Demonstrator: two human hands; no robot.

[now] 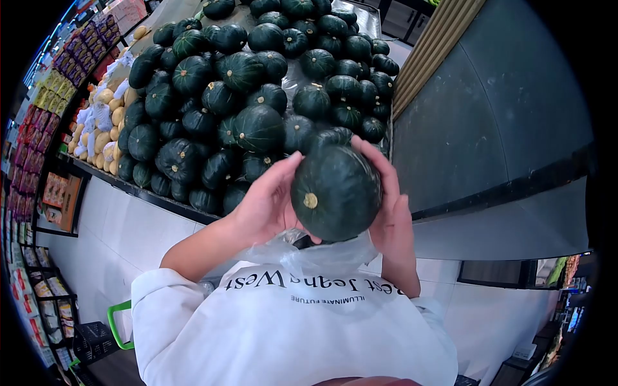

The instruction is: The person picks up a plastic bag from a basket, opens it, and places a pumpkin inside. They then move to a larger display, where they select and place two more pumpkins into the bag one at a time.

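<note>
A round dark green squash [338, 193] is held up in front of my chest, its pale stem end facing me. My left hand [273, 199] is cupped around one side of it, and my right hand [388, 206] wraps the other side. Just below the squash, a clear plastic bag [315, 257] hangs against my white shirt. Beyond my hands rises a large pile of similar dark green squashes [257, 128] on a display stand.
Yellowish round produce [103, 138], some in white netting, lies left of the pile. Shelves of packaged goods [45, 116] line the far left. A dark panel [476, 116] stands at right. A green handle [119, 327] shows at lower left.
</note>
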